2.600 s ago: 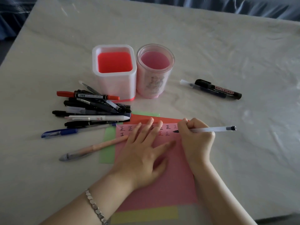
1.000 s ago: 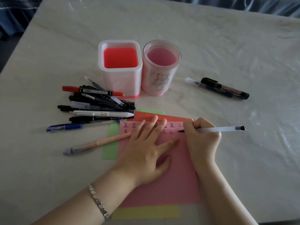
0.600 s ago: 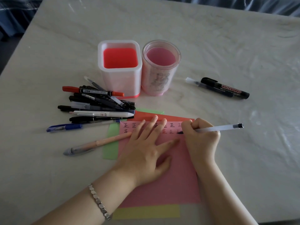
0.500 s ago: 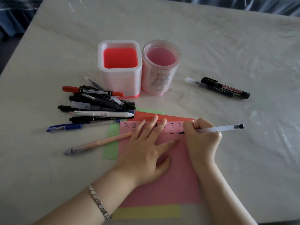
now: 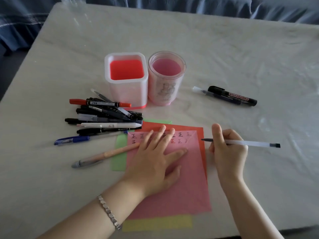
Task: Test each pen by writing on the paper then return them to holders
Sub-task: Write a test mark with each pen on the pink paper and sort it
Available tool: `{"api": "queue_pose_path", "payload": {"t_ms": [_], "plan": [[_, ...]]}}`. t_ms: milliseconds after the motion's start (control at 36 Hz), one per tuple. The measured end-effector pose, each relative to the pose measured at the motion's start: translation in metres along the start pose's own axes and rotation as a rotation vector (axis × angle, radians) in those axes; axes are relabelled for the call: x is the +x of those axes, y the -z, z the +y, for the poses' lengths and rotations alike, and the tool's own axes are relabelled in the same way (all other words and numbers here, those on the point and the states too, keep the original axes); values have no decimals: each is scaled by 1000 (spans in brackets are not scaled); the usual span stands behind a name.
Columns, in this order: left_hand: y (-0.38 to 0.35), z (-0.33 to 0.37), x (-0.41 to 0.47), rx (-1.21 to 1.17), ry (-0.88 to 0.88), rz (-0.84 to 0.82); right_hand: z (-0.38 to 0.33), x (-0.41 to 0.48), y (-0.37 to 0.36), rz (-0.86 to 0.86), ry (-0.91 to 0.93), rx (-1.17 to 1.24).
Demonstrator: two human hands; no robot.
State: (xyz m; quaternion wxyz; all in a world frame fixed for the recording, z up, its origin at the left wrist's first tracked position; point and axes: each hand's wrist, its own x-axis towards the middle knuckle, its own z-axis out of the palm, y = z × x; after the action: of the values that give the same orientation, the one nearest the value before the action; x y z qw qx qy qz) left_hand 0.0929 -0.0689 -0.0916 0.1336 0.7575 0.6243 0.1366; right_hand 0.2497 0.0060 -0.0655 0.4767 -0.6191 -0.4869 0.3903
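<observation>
Fingers [image 5: 216,133] of the right hand [image 5: 227,150] are curled round the white pen [image 5: 250,143], grasping it close to its dark tip. The barrel lies nearly level and extends to the right. The tip sits over the right edge of the red sheet [image 5: 189,129], just beside the pink paper [image 5: 186,187]; contact with the sheet cannot be determined. The left hand [image 5: 155,163] lies palm down on the pink paper with its digits straight and spread, gripping nothing and covering part of two rows of written characters near the top edge. A metal bracelet [image 5: 108,211] circles the left wrist. The pink paper lies on top of the red sheet, a green sheet [image 5: 119,161] projects at its left, and a yellow sheet [image 5: 155,223] projects at its near edge. A peach pen [image 5: 110,153] lies across the green sheet, one end passing under the left hand. Left of the sheets, a pile of pens [image 5: 107,118] rests on the surface [image 5: 241,178], with a blue pen [image 5: 77,140] at its near side. Beyond the pile stand the square holder [image 5: 128,94] and, touching it on the right, the round holder [image 5: 165,91]; both are upright and contain no pens. Well to the right lies a black whiteboard marker [image 5: 236,98] with a clear-capped pen [image 5: 198,90] alongside it.
</observation>
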Motion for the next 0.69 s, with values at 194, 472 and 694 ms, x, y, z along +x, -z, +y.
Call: {"api": "queue_pose_path", "payload": {"t_ms": [194,472,694], "plan": [[-1,0,0,8,7,6,-9,6,1,-139,-5,92],[-3,-2,0,-17,2,22,9,1,-25,39,108,-153],[-4,-2,1,-19,-6,28,16,1,-28,9,152,-217]]}}
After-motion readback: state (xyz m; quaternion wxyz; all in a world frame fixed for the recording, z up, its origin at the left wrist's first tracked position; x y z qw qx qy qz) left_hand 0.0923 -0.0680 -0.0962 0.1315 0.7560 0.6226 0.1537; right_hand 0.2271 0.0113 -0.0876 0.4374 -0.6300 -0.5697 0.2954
